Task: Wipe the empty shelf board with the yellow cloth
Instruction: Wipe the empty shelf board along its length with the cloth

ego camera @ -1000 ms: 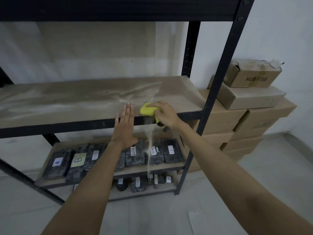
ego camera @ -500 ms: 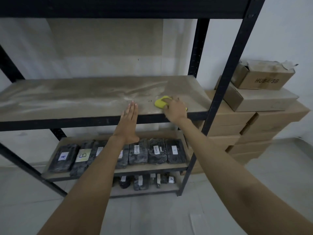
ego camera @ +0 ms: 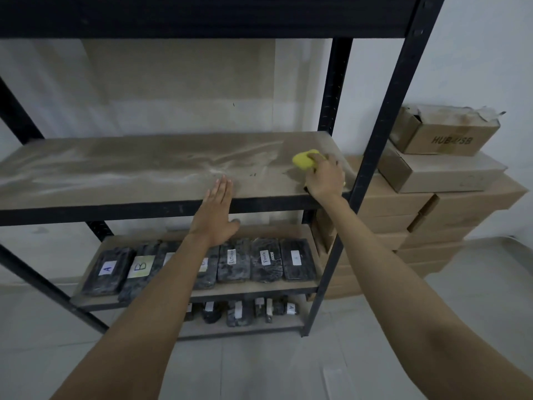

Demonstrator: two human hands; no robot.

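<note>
The empty shelf board [ego camera: 121, 171] is brown, dusty and streaked with pale dust, set in a black metal rack. My right hand [ego camera: 324, 176] grips the bunched yellow cloth [ego camera: 304, 160] and holds it on the board's right end, near the right posts. My left hand [ego camera: 216, 212] lies flat with straight fingers over the board's front edge, about the middle; its fingertips reach onto the board.
Black rack posts [ego camera: 372, 157] stand right beside my right hand. A lower shelf [ego camera: 202, 293] holds several dark labelled packs. Stacked cardboard boxes [ego camera: 441, 168] sit to the right of the rack. The top shelf [ego camera: 202, 15] hangs overhead. Grey floor lies below.
My right hand has pushed the yellow cloth from the board's front edge back and to the right. The left hand has stayed on the front edge.
</note>
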